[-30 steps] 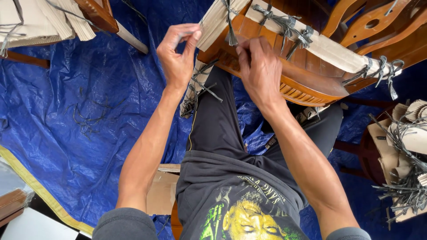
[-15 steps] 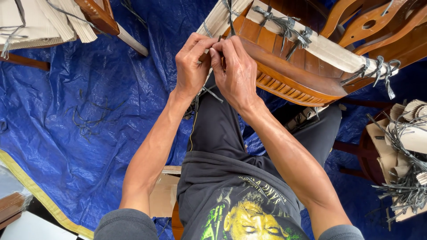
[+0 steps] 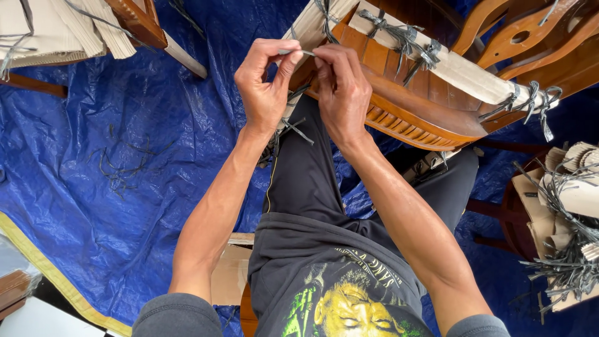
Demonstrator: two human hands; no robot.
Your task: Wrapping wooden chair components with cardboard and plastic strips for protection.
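Hands point(image 3: 302, 87) apart now, seemingly tensioning grey strap point(image 3: 298, 52).

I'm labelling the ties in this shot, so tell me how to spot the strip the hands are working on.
Start at the curved brown wooden furniture piece above the person's lap, its edges padded with cardboard. At its left end, the left hand and right hand pinch a thin grey strip between them. Unlike the knotted ties further right, it is stretched straight between fingertips.
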